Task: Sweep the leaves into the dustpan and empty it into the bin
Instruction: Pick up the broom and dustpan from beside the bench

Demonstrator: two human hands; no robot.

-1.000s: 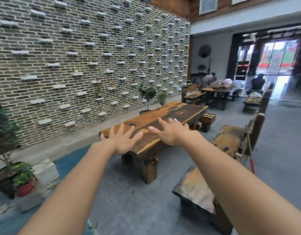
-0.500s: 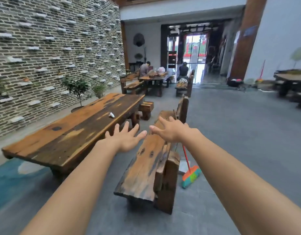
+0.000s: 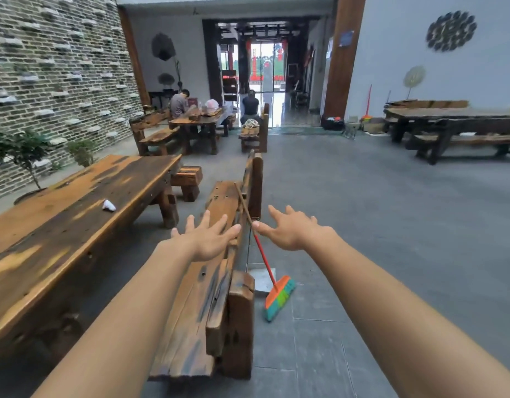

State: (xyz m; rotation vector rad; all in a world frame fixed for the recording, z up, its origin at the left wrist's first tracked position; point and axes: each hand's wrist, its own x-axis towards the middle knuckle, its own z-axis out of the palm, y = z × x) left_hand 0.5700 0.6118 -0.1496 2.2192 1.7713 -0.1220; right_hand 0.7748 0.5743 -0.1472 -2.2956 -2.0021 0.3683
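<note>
Presently both empty: left hand point(image 3: 208, 239) and right hand point(image 3: 294, 228) spread open above wooden bench point(image 3: 202, 305). Broom point(image 3: 265, 262) leaning on bench back, head beside grey dustpan point(image 3: 262, 278). Best to grasp handle mid-shaft, right hand nearest.

Before you, the bench point(image 3: 210, 285) is rough, weathered wood, its finish worn in dark and orange patches; the long table point(image 3: 76, 214) beside it is the same timber, with a faint sheen; the broom point(image 3: 278, 297) has a smooth red-coated handle and glossy orange, green and teal plastic bristles; the dustpan point(image 3: 261, 278) looks like dull grey sheet metal; the floor point(image 3: 391, 225) is matt grey tile; the wall point(image 3: 47, 81) is rough brick.
</note>
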